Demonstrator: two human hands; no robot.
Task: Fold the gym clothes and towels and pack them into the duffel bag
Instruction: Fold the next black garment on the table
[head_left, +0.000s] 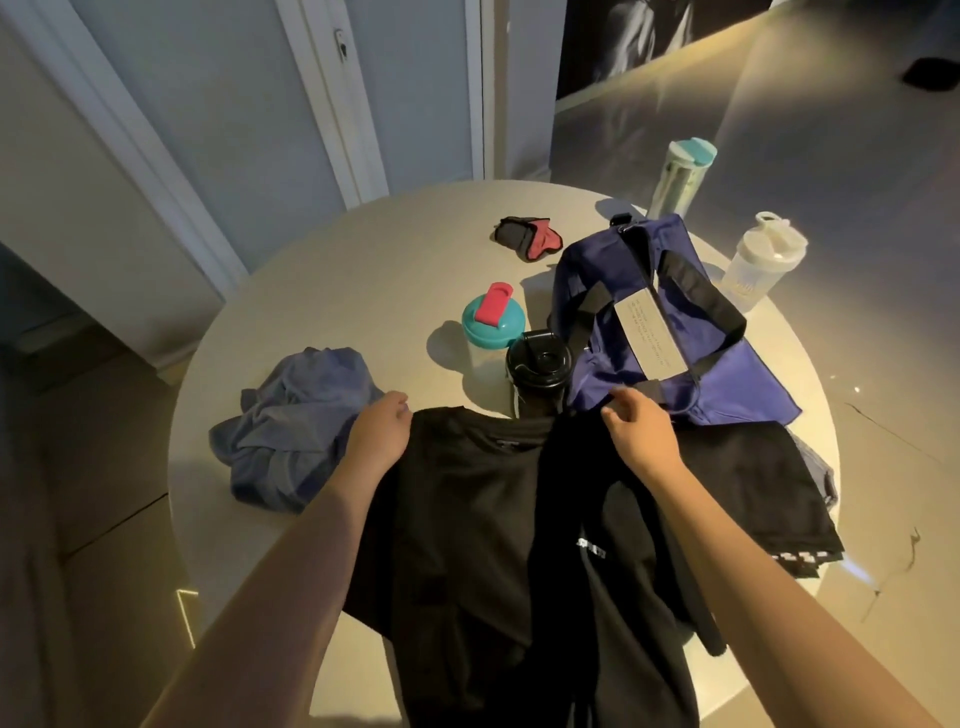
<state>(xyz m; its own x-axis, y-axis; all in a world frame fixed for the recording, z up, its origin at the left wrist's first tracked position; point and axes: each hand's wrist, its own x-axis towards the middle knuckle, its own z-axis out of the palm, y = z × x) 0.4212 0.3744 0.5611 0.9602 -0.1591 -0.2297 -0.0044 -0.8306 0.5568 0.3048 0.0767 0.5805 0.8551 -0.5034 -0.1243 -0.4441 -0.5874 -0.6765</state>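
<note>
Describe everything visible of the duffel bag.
The duffel bag is dark blue, of thin synthetic-looking fabric, with black webbing straps and a pale grey strip along its top. It lies slumped on the right side of the round table. A black-lidded bottle stands against its near left corner; a black garment meets its near edge. The right hand, pinching a black shirt, is just before it.

overall: dim room, warm yellow cast on the round table (363, 270), cold blue-grey beyond its far-left side
source: low, from the table's right; pale beam across the floor (883, 260) past its far-right edge
shadows: teal-lid shaker (488, 327) on the table throws a soft shadow leftward
glare: small bright specks just right of the table
blacks: black shirt (467, 493) at the table's near edge crushed, folds barely readable
distortion: wide-angle, door frames (332, 104) left of the table lean and bow
focus: soft all over
</note>
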